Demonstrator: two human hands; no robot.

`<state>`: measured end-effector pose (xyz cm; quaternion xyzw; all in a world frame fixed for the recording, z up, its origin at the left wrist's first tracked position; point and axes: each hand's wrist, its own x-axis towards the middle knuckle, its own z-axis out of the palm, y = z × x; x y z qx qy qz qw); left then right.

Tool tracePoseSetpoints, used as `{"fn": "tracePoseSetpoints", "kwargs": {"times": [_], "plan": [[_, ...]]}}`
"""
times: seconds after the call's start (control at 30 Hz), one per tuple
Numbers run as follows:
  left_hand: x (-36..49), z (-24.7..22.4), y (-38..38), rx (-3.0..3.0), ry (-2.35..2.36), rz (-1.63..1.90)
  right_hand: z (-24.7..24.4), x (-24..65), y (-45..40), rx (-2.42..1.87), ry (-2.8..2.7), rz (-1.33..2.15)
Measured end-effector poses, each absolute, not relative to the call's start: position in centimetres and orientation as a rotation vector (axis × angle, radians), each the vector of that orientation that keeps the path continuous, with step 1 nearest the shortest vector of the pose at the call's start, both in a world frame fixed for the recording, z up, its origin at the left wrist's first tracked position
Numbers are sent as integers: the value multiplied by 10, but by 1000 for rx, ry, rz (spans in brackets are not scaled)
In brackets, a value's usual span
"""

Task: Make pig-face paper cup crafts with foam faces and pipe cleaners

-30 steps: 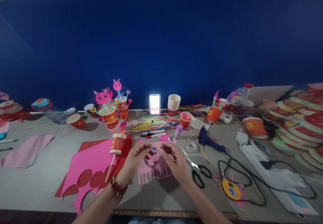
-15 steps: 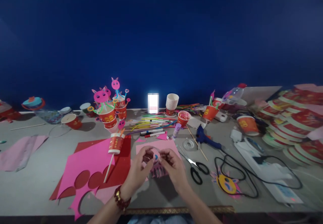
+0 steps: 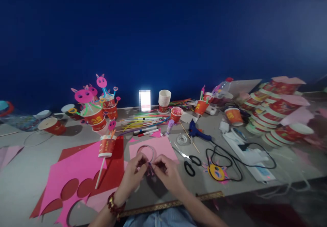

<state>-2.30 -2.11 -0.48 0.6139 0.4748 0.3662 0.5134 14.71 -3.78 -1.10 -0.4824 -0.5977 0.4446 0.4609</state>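
My left hand (image 3: pixel 133 174) and my right hand (image 3: pixel 168 176) meet above the near part of the table. Both are closed in a pinch, fingertips close together. A thin greyish loop (image 3: pixel 146 146) rises from between them over a light pink sheet (image 3: pixel 166 148); its material is unclear. Small pink cut-paper prongs (image 3: pixel 150 171) show just below the fingertips. What joins the loop and the prongs is hidden by the fingers. Right of my hands lie black-handled scissors (image 3: pixel 189 164) and a roll of clear tape (image 3: pixel 182 139).
On the left, a red paper cup on a stick (image 3: pixel 106 146) rests over pink and red sheets (image 3: pixel 74 165). Pink pig-face cup figures (image 3: pixel 94 114) stand behind. To the right are a blue glue gun (image 3: pixel 198 131), its dark cord, a power strip (image 3: pixel 245 155) and stacked cups (image 3: pixel 281 107).
The view has swung to the right. My hands have turned, and the loop now stands out above the fingertips; the blue spot between them is mostly covered.
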Motion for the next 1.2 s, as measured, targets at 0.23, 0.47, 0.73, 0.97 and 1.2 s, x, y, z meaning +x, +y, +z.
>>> {"fn": "tracePoseSetpoints", "kwargs": {"times": [0.23,0.47,0.73,0.97,1.2], "plan": [[-25,-11,-25,1497,1204,843,-18,172,-41,-1314,-1540,928],[-20,-6,-24,1990,1217,790,-20,194,-52,-1378,-1646,828],[-18,3,-28,2055,1213,719,-18,172,-46,-1242,-1699,978],[-23,3,-34,1972,1246,767,-15,165,-38,-1272,-1747,1030],[-43,-11,-37,2014,1399,1064,-13,163,-41,-1249,-1675,952]]}}
